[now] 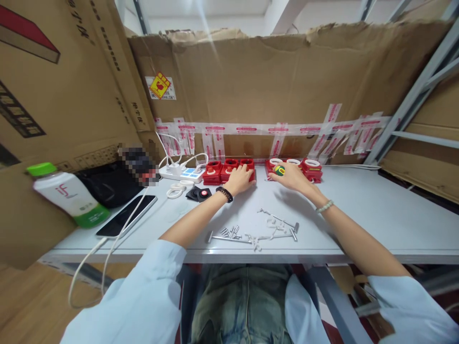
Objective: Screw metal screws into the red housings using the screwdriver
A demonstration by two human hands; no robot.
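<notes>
My left hand [239, 180] lies over the front of a row of red blocks [212, 173], gripping the right one, with its fingertips on the block's edge. The blocks have round openings on top. In my right hand [292, 177] is a yellow-and-green handled tool [279, 170]; only its rounded end shows, and its kind is hidden. This hand is beside a second row of red blocks [312, 171], topped with white rings. Nearer me lie several loose screws [232, 232] and thin metal T-handled rods [231, 239], some with white stringy pieces [255, 242].
To the left are a white power strip [182, 173] with cables, a phone [127, 217], a black pouch [103, 184] and a green-capped bottle [68, 196]. Small black pieces [199, 194] lie near the left blocks. A taped cardboard wall [244, 91] bounds the back; metal shelving [405, 105] stands right.
</notes>
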